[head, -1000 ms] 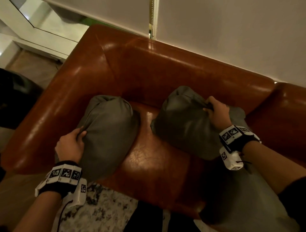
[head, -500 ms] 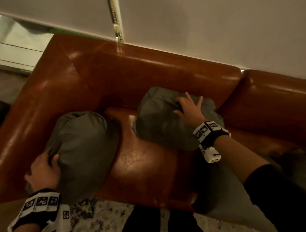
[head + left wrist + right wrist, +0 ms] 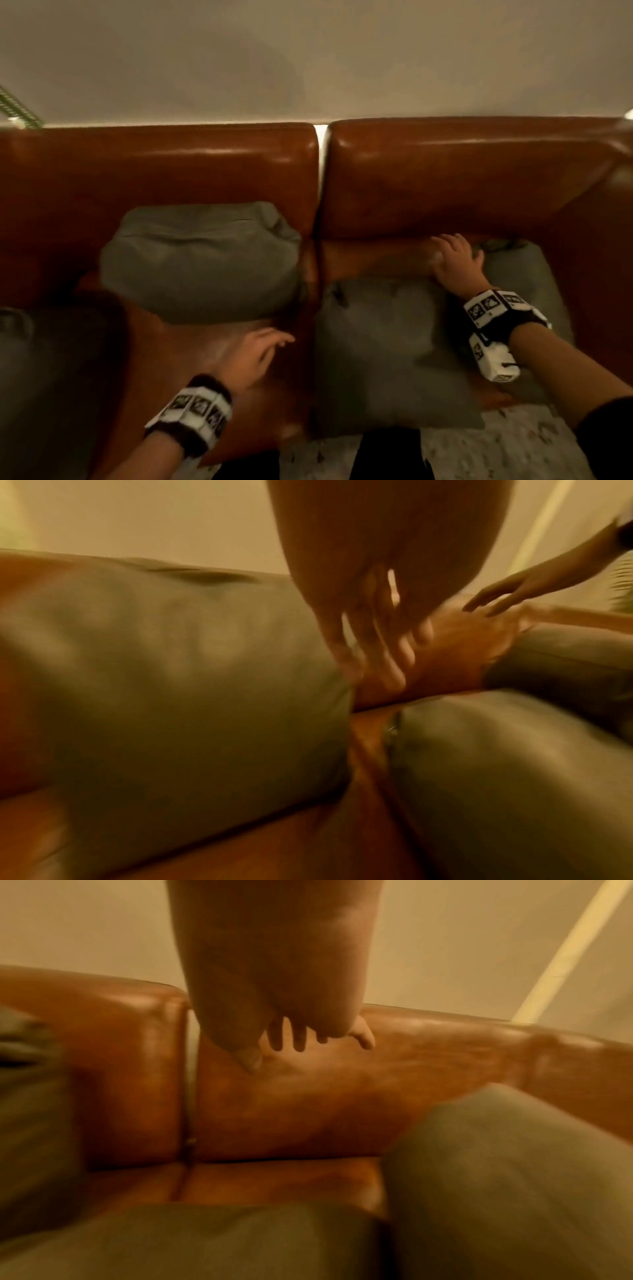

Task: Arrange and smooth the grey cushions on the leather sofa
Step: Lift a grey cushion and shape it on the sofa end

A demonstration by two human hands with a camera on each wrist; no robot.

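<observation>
**Grey cushions spread along the sofa, both hands free**

A plump grey fabric cushion (image 3: 202,260) leans against the left backrest of the glossy brown leather sofa (image 3: 462,178). A flatter grey cushion (image 3: 380,349) lies at the front edge of the right seat, and another (image 3: 524,274) sits toward the right corner. The right hand (image 3: 452,263) hovers between these two, fingers spread and holding nothing. The left hand (image 3: 255,356) hangs relaxed over bare leather, empty. A plain cream wall (image 3: 308,61) rises behind; speckled flooring (image 3: 513,448) lies below. A dark shape at the left edge is cut off. Both wrist views are heavily blurred; the left one shows the right hand's fingers (image 3: 486,599) outstretched.
</observation>
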